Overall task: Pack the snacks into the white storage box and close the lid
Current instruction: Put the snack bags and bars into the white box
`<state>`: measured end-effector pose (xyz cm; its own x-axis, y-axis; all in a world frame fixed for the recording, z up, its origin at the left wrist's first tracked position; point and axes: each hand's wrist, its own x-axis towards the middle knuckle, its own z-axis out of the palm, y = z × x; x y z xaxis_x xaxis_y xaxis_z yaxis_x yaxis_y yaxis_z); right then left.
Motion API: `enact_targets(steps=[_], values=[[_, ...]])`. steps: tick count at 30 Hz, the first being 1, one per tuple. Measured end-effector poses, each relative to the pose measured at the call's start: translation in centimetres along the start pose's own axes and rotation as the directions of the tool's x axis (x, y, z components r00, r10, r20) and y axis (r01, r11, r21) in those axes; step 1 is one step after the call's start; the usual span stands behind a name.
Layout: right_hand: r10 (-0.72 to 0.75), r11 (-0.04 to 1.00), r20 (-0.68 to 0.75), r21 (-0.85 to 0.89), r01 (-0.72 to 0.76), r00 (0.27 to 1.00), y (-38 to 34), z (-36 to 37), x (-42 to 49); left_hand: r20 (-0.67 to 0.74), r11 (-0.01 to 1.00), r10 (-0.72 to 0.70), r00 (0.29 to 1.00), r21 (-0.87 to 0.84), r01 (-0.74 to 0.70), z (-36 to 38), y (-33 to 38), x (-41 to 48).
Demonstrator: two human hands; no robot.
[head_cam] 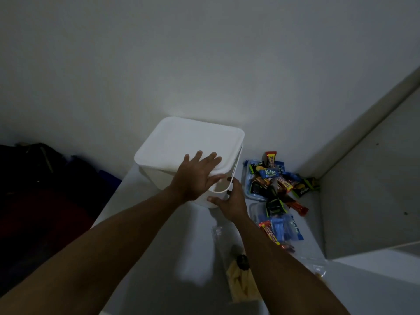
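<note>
Resting your open left hand (196,176) flat on the lid (188,144) of the white storage box (156,176), your open right hand (231,201) touching its near corner, you leave the snacks (272,185) unpacked just right.

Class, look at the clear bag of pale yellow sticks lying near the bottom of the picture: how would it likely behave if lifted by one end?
The clear bag looks thin and crinkly, so probably floppy and sagging. Its contents look loose, so they may slide downward. Probably light.

White table (172,235): box (172,178), snacks (272,185).
</note>
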<state>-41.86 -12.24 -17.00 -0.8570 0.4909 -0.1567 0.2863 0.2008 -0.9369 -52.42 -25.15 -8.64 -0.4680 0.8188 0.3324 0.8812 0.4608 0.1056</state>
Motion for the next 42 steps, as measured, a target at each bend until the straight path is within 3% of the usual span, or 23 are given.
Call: enact_targets(steps=[2,5,10,14,16,18,22,24,27,29,35,42], values=[[0.006,1.0,0.022,0.022,-0.007,1.0,0.2,-0.5,0.5,-0.134,0.997,-0.06,0.989,-0.064,0.051,-1.4,0.3,0.9],[0.033,0.999,0.045,0.021,-0.034,0.998,0.4,-0.8,1.0,-0.209,0.978,-0.156,0.965,-0.171,0.121,-3.5,0.0,1.9],[0.075,0.992,0.12,0.096,-0.087,0.99,-1.2,-2.6,1.2,-0.111,0.954,-0.21,0.971,-0.239,0.179,-3.3,0.0,1.3],[0.177,0.955,-0.173,0.269,-0.126,0.969,-6.5,-5.2,2.1,-0.026,0.947,-0.222,0.975,-0.243,0.21,-2.9,0.6,1.1],[0.212,0.891,-0.072,0.423,-0.163,0.974,-10.6,-5.8,2.2,-0.028,0.937,-0.241,0.97,-0.268,0.225,-2.7,0.7,1.0],[0.193,0.898,0.03,0.398,-0.189,0.981,-13.7,-5.7,2.1,-0.026,0.922,-0.263,0.964,-0.303,0.243,-2.6,0.7,1.0],[0.223,0.846,0.013,0.495,-0.2,0.975,-16.2,-3.9,2.2,-0.032,0.876,-0.315,0.948,-0.395,0.278,-2.8,0.0,0.6],[0.238,0.817,0.0,0.541,-0.2,0.971,-16.4,-3.6,2.2,-0.097,0.819,-0.494,0.864,-0.385,0.425,-2.9,-1.5,0.1],[0.2,0.791,0.015,0.588,-0.17,0.98,-16.6,-3.6,1.8,-0.031,0.528,-0.834,0.551,-0.338,0.779,-3.1,-5.0,-1.5],[0.145,0.793,0.027,0.595,-0.133,0.989,-16.6,-3.5,1.6,0.054,0.39,-0.902,0.428,-0.321,0.863,-3.5,-7.0,-2.8],[0.012,0.813,0.05,0.58,-0.039,0.999,-16.8,-1.5,0.7,-0.046,0.376,-0.91,0.411,-0.504,0.777,-6.6,-8.7,-5.7],[-0.184,0.939,0.166,0.32,0.123,0.969,-13.9,4.4,-4.8,-0.039,0.336,-0.936,0.35,-0.401,0.853,-7.3,-10.1,-17.8]])
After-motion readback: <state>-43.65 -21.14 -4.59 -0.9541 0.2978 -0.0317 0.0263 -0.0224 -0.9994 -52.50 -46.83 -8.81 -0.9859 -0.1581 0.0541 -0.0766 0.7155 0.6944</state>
